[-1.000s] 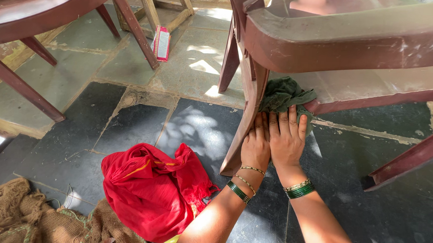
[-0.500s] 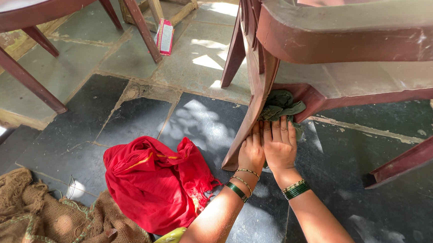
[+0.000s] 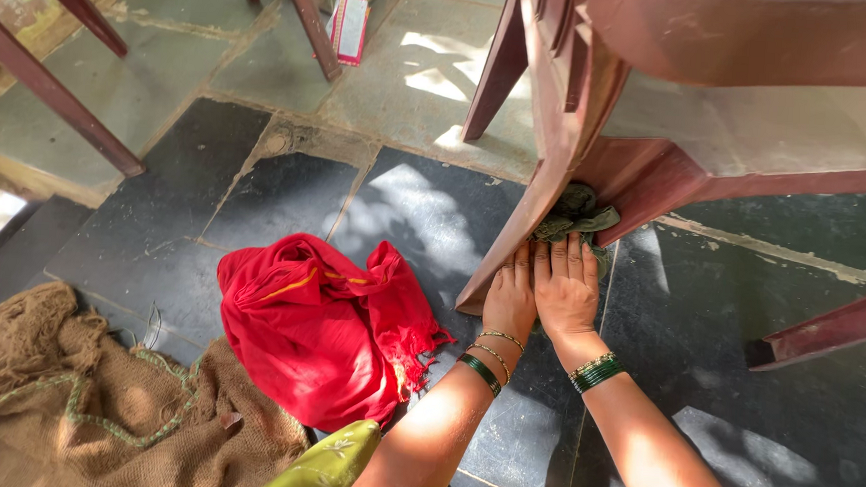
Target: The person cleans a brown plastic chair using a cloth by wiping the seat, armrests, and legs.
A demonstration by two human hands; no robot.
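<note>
since a second ago our hands have slid the green cloth point(image 3: 577, 215) down the chair leg point(image 3: 541, 205) toward its foot, left hand point(image 3: 511, 300) and right hand point(image 3: 564, 292) side by side, fingers flat and open, pressing it, red cloth point(image 3: 318, 322) lying left.

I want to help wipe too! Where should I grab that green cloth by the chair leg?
Grab the bunched top of the green cloth, coming from above right. Its lower part is pinned under the right hand, and the chair leg blocks its left side.
</note>
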